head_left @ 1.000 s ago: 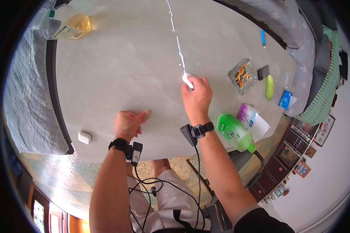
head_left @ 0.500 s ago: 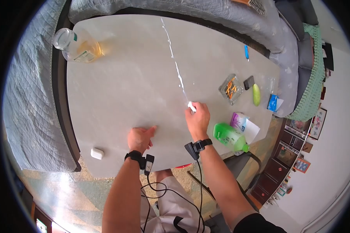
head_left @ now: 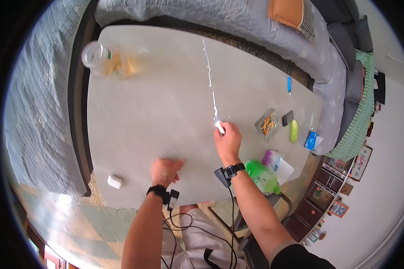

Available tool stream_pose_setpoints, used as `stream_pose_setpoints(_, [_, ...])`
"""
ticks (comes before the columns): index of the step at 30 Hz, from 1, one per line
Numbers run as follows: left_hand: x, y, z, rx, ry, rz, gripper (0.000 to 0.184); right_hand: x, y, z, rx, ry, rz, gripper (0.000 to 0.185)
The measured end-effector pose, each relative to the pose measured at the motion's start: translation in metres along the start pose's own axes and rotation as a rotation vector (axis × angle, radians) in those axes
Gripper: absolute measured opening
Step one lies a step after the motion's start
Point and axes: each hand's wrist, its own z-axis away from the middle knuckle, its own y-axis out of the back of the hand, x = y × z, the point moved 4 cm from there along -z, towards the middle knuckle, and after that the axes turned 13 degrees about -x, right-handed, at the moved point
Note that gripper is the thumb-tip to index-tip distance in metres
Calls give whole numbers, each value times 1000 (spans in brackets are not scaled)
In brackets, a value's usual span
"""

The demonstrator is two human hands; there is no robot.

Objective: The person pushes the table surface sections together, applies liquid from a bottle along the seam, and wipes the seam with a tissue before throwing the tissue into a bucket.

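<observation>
My right hand (head_left: pixel 229 140) pinches a small white piece (head_left: pixel 220 128) between thumb and fingers, low over the tabletop. Its exact kind is hard to make out. The tip meets the near end of a thin, uneven white streak (head_left: pixel 212 96) that runs across the grey table (head_left: pixel 166 103) to its far edge. On the table to the left, my left hand (head_left: pixel 164 171) rests with one finger or the thumb stretched out and the other fingers loosely bent, holding nothing I can see. Black straps with cabled boxes sit on both wrists.
A clear jug of amber liquid (head_left: pixel 114 65) lies or leans at the far left. A white case (head_left: pixel 115 181) is near left. To the right are a green bottle (head_left: pixel 261 177), a tissue pack (head_left: pixel 274 162), an ashtray of butts (head_left: pixel 267 124), a cucumber (head_left: pixel 294 131) and a blue lighter (head_left: pixel 289 84).
The head view has shifted, so the table appears lower. Relative to the table, my right hand has moved away from me, up to the thick white streak. My left hand stays near the same place.
</observation>
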Motion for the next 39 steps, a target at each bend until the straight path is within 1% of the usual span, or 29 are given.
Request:
stream_pose_setpoints(2, [3, 5, 0, -61, 13, 9, 39, -10, 2, -30, 25, 29, 1, 20])
stream_pose_setpoints(3, [11, 10, 2, -56, 17, 5, 39, -15, 3, -39, 36, 52, 13, 20])
stream_pose_setpoints(4, [22, 20, 2, 21, -31, -67, 40, -17, 4, -38, 34, 48, 7, 20])
stream_pose_setpoints(5, [38, 30, 6, 93, -79, -142, 41, -13, 5, -34, -1, -10, 57, 20])
stream_pose_setpoints(6, [53, 44, 9, 115, -102, -134, 44, -8, 6, -31, -36, -65, 108, 20])
stream_pose_setpoints(7, [67, 57, 12, 146, -91, -107, 45, -8, 11, -30, -38, -67, 107, 20])
stream_pose_setpoints(9, [81, 81, 7, 165, -80, -137, 45, -15, 29, -28, 63, 59, 43, 20])
stream_pose_setpoints(11, [81, 93, 2, 142, -61, -113, 45, -20, 40, -50, 16, 75, 42, 21])
stream_pose_setpoints(13, [86, 95, -5, 105, -36, -92, 45, -31, 44, -74, -68, 266, 84, 22])
stream_pose_setpoints(14, [89, 96, -6, 113, -9, -104, 46, -28, 44, -84, -81, 253, 87, 22])
stream_pose_setpoints(16, [93, 95, 1, 124, 22, -113, 46, -28, 35, -90, -221, 378, 71, 22])
stream_pose_setpoints(17, [90, 94, 1, 123, 36, -110, 46, -23, 34, -85, -234, 373, 66, 22])
stream_pose_setpoints(19, [90, 96, -1, 134, -1, -113, 45, -15, 31, -71, -413, 411, 204, 22])
stream_pose_setpoints(20, [90, 96, -1, 133, 11, -116, 45, -8, 33, -59, -418, 403, 203, 22])
stream_pose_setpoints(22, [91, 94, 0, 123, 21, -122, 44, 12, 36, -21, -561, 279, 174, 23])
stream_pose_setpoints(23, [90, 95, -2, 128, 24, -122, 44, 14, 41, -5, -566, 273, 177, 23])
stream_pose_setpoints(25, [88, 95, -6, 120, 12, -120, 44, 22, 49, 17, -447, 132, 83, 25])
stream_pose_setpoints(26, [91, 95, -5, 132, 20, -126, 45, 25, 47, 21, -364, 161, 84, 25])
stream_pose_setpoints(27, [91, 94, -3, 140, 34, -135, 45, 21, 46, 19, -375, 145, 80, 25])
stream_pose_setpoints(28, [88, 95, -4, 137, 3, -132, 46, 18, 45, 11, -348, 177, 71, 25])
stream_pose_setpoints(29, [85, 93, -5, 129, 18, -136, 46, 16, 45, 11, -319, 210, 62, 25])
stream_pose_setpoints(30, [85, 94, -6, 140, 13, -139, 46, 22, 41, 18, -326, 200, 57, 25])
stream_pose_setpoints(32, [86, 94, -6, 157, 9, -148, 45, 36, 31, 33, -412, 133, 130, 25])
stream_pose_setpoints(33, [85, 94, -6, 150, 12, -154, 45, 44, 28, 50, -411, 123, 129, 25])
stream_pose_setpoints(35, [84, 94, -8, 153, -13, -141, 44, 59, 24, 95, -461, 20, 149, 25])
stream_pose_setpoints(37, [82, 95, -13, 152, -18, -152, 44, 53, 27, 108, -451, -9, 151, 26])
stream_pose_setpoints(39, [82, 95, -11, 163, -48, -198, 44, 42, 39, 104, -229, 19, 57, 26])
